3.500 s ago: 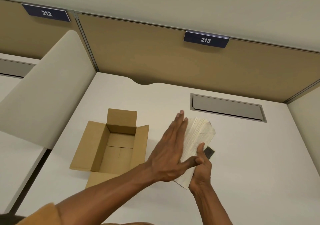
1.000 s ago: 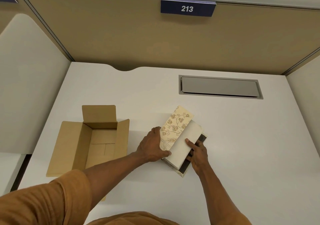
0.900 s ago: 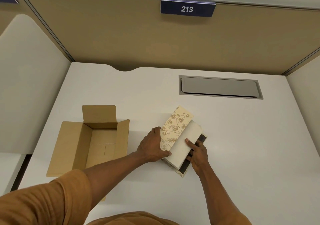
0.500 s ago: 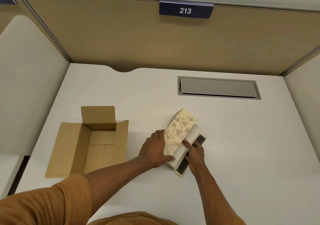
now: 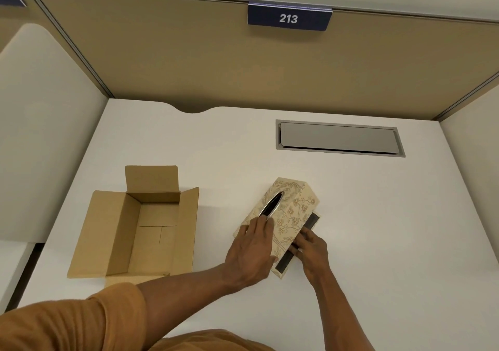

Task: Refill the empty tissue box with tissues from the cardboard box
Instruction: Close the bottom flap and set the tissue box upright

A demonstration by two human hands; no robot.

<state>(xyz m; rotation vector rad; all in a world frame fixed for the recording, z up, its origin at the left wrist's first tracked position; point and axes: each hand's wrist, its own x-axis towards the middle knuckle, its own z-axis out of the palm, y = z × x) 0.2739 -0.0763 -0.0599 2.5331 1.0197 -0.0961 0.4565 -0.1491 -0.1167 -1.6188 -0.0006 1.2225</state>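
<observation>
A cream tissue box cover with a gold floral print and a dark oval slot lies tilted over its dark base on the white desk. My left hand rests flat on the cover's near end, fingertips by the slot. My right hand presses at the cover's right lower edge where it meets the base. The tissues are hidden under the cover. To the left, the brown cardboard box stands open, its inside bare.
A grey cable hatch is set into the desk at the back right. Tan partition walls with a blue sign reading 213 close off the back. A white side panel borders the left.
The white tissue stack went onto the base, and the floral cover has swung down over it, from standing up to nearly closed. Both hands stayed on the box.
</observation>
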